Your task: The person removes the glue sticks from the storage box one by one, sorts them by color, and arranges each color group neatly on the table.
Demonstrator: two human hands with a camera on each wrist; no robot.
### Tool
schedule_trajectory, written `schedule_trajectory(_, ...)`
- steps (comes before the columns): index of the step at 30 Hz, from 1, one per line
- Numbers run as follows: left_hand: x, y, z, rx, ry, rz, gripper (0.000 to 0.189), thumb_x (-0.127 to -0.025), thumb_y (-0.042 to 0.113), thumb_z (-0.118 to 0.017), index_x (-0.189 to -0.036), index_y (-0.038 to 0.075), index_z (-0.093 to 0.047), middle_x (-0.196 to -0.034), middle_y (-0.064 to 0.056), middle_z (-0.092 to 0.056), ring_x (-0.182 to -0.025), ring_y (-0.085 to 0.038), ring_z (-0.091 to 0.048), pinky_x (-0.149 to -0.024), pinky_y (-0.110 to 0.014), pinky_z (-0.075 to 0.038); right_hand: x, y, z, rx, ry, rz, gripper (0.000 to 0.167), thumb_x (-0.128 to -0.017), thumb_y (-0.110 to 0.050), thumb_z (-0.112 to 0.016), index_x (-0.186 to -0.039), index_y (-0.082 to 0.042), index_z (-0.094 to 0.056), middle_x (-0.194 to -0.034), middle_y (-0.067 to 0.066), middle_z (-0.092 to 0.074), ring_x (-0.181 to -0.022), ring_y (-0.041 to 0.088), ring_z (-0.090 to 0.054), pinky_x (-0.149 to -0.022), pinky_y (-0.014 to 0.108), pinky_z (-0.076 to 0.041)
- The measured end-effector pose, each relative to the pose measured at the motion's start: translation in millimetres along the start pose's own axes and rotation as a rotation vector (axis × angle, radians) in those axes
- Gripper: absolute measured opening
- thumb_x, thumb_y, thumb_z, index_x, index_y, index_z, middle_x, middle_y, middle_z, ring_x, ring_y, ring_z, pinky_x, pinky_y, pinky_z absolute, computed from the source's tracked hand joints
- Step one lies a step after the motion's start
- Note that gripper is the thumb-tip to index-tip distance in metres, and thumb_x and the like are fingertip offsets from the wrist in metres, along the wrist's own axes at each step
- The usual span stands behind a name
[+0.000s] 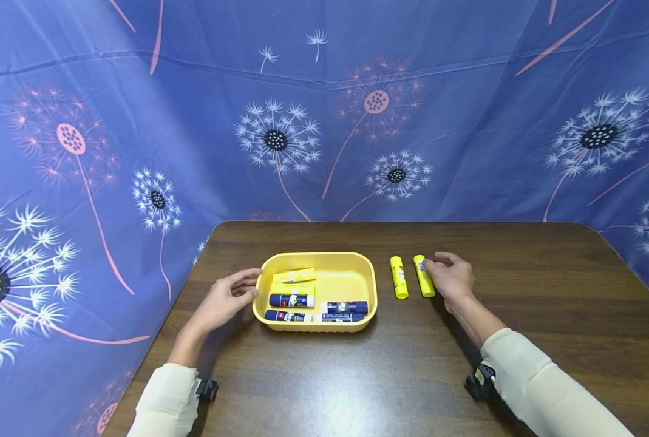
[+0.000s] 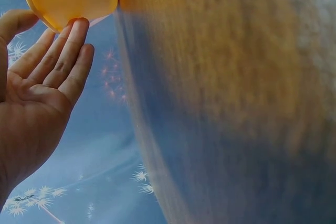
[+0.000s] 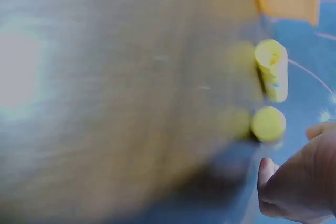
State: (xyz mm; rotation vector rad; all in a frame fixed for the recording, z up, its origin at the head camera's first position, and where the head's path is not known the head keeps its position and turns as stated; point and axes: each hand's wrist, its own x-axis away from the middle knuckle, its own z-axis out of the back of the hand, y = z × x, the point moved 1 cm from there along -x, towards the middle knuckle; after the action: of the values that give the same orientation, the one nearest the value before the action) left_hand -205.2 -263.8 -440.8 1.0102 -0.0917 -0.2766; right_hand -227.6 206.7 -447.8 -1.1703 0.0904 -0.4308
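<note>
A yellow plastic tray (image 1: 351, 276) holds yellow glue sticks (image 1: 294, 276) on its left side and several navy glue sticks (image 1: 291, 300) toward its near side. My left hand (image 1: 231, 297) is at the tray's left end, its fingertips touching the rim; the left wrist view shows the fingers (image 2: 68, 56) extended against the tray's wall. Right of the tray, two yellow glue sticks lie side by side, the left one (image 1: 399, 278) and the right one (image 1: 424, 277). My right hand (image 1: 452, 279) is beside the right one, fingertips close at its side, thumb apart from its end in the right wrist view.
Everything stands on a dark brown wooden table (image 1: 280, 382). A blue curtain (image 1: 466, 109) with dandelion prints hangs right behind the table's far edge and along its left side. Black wrist cameras sit on both cream sleeves (image 1: 532, 370).
</note>
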Motion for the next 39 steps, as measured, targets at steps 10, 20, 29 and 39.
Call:
schedule_trajectory(10, 0.0, 0.5, 0.7, 0.008, -0.006, 0.004, 0.047, -0.098, 0.006, -0.065, -0.144, 0.000, -0.057, -0.130, -0.026, -0.069, -0.120, -0.038, -0.069, -0.102, -0.035, -0.057, -2.4, -52.2, 2.0, -0.504, -0.163, 0.110, 0.048, -0.099, -0.010, -0.065, -0.144, -0.002, -0.051, -0.094, -0.014, -0.067, -0.086, 0.000, -0.063, -0.085, 0.013, -0.057)
schedule_trajectory(20, -1.8, 0.7, -1.0, 0.011, -0.013, -0.001, 0.047, -0.099, 0.007, -0.065, -0.145, 0.000, -0.056, -0.132, -0.027, -0.068, -0.121, -0.039, -0.068, -0.103, -0.035, -0.057, 26.2, -83.5, -36.5, -0.479, -0.593, 0.206, 0.049, -0.102, -0.008, -0.061, -0.148, 0.000, -0.046, -0.110, -0.004, -0.069, -0.105, 0.009, -0.068, -0.099, 0.024, -0.056)
schedule_trajectory(29, -2.4, 1.8, -1.8, 0.004, -0.017, -0.005, 0.046, -0.099, 0.006, -0.064, -0.144, -0.002, -0.056, -0.131, -0.027, -0.068, -0.120, -0.039, -0.068, -0.105, -0.039, -0.056, 35.8, -93.1, -57.7, -0.394, -0.770, 0.310, 0.045, -0.095, 0.003, -0.068, -0.138, 0.003, -0.057, -0.111, 0.000, -0.071, -0.107, 0.011, -0.070, -0.097, 0.022, -0.057)
schedule_trajectory(39, 0.1, 4.4, 0.8, -0.010, -0.009, 0.018, 0.047, -0.099, 0.005, -0.064, -0.145, -0.002, -0.055, -0.132, -0.027, -0.067, -0.122, -0.039, -0.068, -0.106, -0.044, -0.055, 34.9, -89.7, -77.0, -0.301, -0.916, 0.321, 0.051, -0.092, 0.005, -0.069, -0.141, 0.009, -0.053, -0.119, 0.009, -0.067, -0.105, 0.014, -0.067, -0.092, 0.024, -0.059)
